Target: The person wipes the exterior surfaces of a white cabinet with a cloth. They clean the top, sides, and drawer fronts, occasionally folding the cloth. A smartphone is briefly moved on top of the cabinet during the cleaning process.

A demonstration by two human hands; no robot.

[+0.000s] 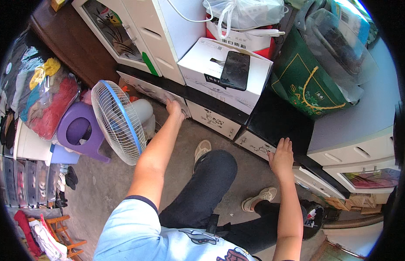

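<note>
At the right end of a white drawer front [150,89] on the low cabinet, my left hand [175,109] touches the face; its fingertips are partly hidden, so I cannot tell how firmly it grips. My right hand [282,158] lies with its fingers on the front edge of the black cabinet top [277,120], holding nothing. Between my hands are two more white drawer fronts with dark plant designs, a middle one [214,120] and a right one [256,143]. A black smartphone [235,70] rests on a white carton [196,70] on the cabinet.
A standing fan [119,122] with a blue rim is close to my left forearm, beside a purple plastic stool [78,129]. A green gift bag [300,78] with a gold cord stands on the cabinet. Near my right leg is a dark bin [315,218].
</note>
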